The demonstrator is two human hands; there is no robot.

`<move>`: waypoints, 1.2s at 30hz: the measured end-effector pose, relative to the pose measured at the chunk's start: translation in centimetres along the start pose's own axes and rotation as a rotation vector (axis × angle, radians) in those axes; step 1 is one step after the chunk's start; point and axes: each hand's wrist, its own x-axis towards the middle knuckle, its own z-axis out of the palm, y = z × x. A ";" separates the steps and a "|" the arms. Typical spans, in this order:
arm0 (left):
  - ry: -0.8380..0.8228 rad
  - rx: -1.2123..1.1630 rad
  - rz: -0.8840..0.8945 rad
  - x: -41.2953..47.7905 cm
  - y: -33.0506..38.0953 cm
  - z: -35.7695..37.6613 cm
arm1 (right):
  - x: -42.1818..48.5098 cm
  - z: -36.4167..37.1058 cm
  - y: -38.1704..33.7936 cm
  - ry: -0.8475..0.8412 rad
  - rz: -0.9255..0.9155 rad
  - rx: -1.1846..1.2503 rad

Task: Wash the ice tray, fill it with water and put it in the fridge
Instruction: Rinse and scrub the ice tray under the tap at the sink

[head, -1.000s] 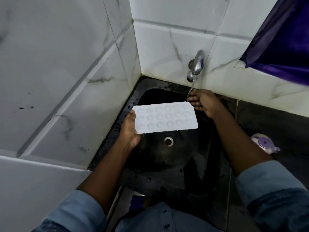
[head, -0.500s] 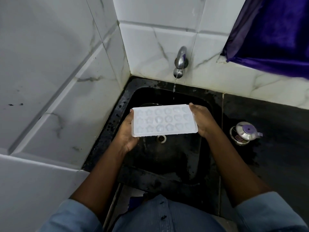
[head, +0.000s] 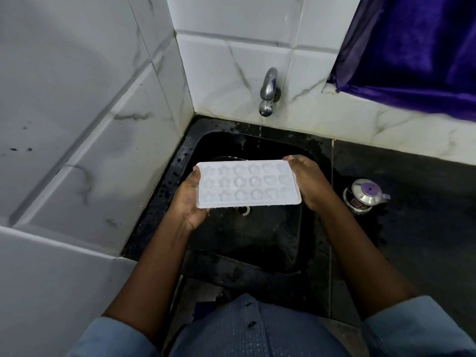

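Holding the ice tray (head: pixel 248 183) level over the sink (head: pixel 257 253) basin, cavities up, just above the drain. Left hand (head: pixel 187 199) cups the left short end, fingers curled under and thumb on the rim. Right hand (head: pixel 306 182) clamps the right short end, fingers pressed together along the edge. Can't tell if the cavities hold water; they look pale and glossy. No stream visible from the tap (head: pixel 268 94), which sits on the back wall above the sink's far edge.

Risks, my read:
- Tray looks thin and flexible; held only at its ends it could sag or twist and spill on the carry.
- Any tilt dumps the shallow cavities first.
- Wet hands on smooth plastic mean a slip, likely into the basin.

Room:
- Tiled wall hugs the sink's left edge, so no swing that way.
- Right of the sink the dark tabletop (head: pixel 412 228) is open apart from a small steel pot (head: pixel 364 195) near its back edge.
- Cleanest exit looks like straight up and back toward the body.
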 end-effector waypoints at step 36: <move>-0.014 -0.051 0.009 -0.2 -1.0 -1.0 | -2.3 -1.3 0.3 -0.020 -0.523 -1.093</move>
